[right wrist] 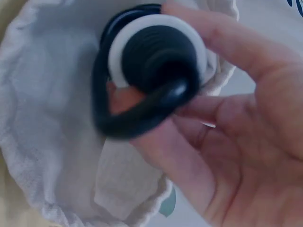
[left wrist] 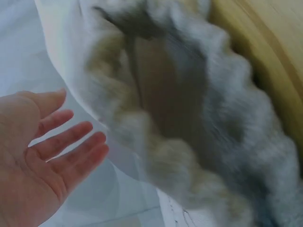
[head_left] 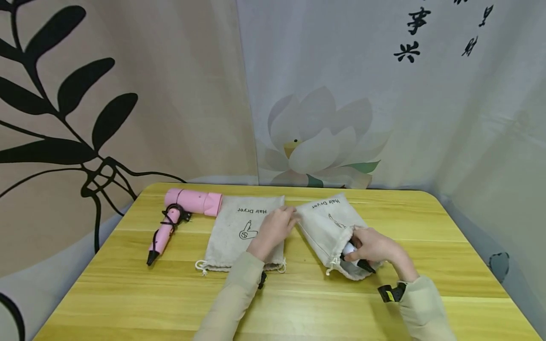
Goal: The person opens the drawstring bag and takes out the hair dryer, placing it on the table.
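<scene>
On the right of the table lies a grey drawstring bag (head_left: 320, 232) printed "Hair Dryer", its gathered mouth facing the person. My right hand (head_left: 373, 246) reaches into that mouth and grips the white handle of a hair dryer (head_left: 349, 249). In the right wrist view the handle's black end (right wrist: 156, 47) and looped black cord (right wrist: 137, 116) show between thumb and fingers; the rest is inside the bag. My left hand (head_left: 275, 229) hovers over a second grey bag (head_left: 226, 232), fingertips right by the first bag's far left corner. The left wrist view shows its fingers (left wrist: 71, 142) relaxed, holding nothing.
A pink hair dryer (head_left: 194, 201) lies at the table's back left, its black cord (head_left: 174, 207) wound round the handle. The wooden table (head_left: 320, 308) ends at printed curtains (head_left: 192, 118) behind. Dark bands sit on both wrists.
</scene>
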